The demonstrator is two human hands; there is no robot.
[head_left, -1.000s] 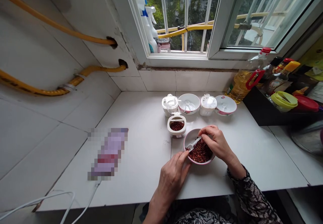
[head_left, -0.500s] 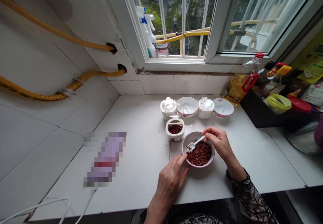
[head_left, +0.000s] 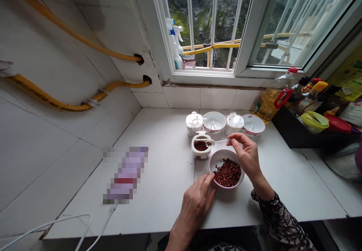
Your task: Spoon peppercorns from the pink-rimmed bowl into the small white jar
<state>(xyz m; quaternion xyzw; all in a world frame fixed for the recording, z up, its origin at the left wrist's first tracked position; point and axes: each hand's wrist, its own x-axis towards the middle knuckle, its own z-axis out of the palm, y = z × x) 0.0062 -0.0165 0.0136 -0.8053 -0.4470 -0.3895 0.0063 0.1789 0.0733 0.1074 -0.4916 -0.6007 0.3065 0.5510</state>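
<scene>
My right hand (head_left: 245, 153) pinches the handle of a small white spoon (head_left: 220, 142). The spoon's bowl, with a little reddish-brown matter in it, is at the right rim of an open white jar (head_left: 201, 152) that holds dark red grains. My left hand (head_left: 198, 198) grips the left edge of a pink-rimmed bowl (head_left: 212, 162), its fingertips at the rim. Dark red peppercorn-like grains (head_left: 227, 173) lie in this bowl, with part of its white inside showing at the upper left.
Behind stand two lidded white jars (head_left: 194, 122) (head_left: 234, 122) and two bowls (head_left: 214, 122) (head_left: 253, 124) with spoons. An oil bottle (head_left: 268, 102) and a black box (head_left: 291, 130) of condiments are at the right. A blurred purple object (head_left: 126, 175) with a white cable lies left.
My right hand has moved the spoon up from the grains in the bowl to the open jar. My left hand stays at the bowl. The view has shifted slightly.
</scene>
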